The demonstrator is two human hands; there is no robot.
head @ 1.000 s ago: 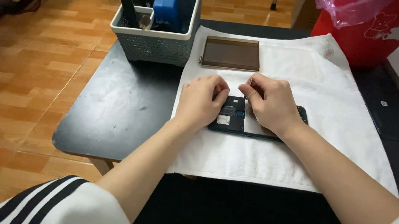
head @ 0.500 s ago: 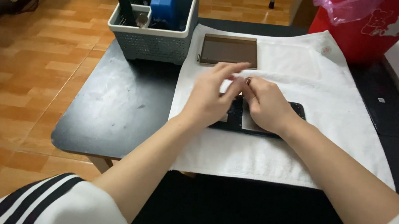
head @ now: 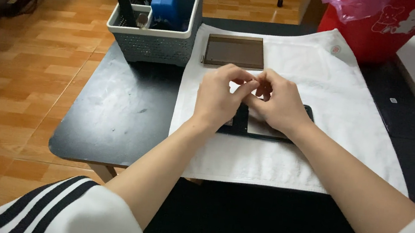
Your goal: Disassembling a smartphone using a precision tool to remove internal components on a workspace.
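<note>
An opened dark phone (head: 248, 127) lies flat on a white cloth (head: 329, 146), mostly hidden beneath both hands, its right end showing past the right wrist. Above it the left hand (head: 219, 99) and the right hand (head: 277, 104) meet, fingertips drawn together in a pinch at one spot over the phone's upper edge; whatever they pinch is too small to make out. Just beyond the fingertips, on the same cloth, rests a flat brown rectangular panel (head: 234, 51). Farther out to the left of the grip stands a grey basket (head: 153, 48) holding a blue box (head: 166, 3), on the black table (head: 108, 115). To the far right sits a red bin (head: 383, 40).
</note>
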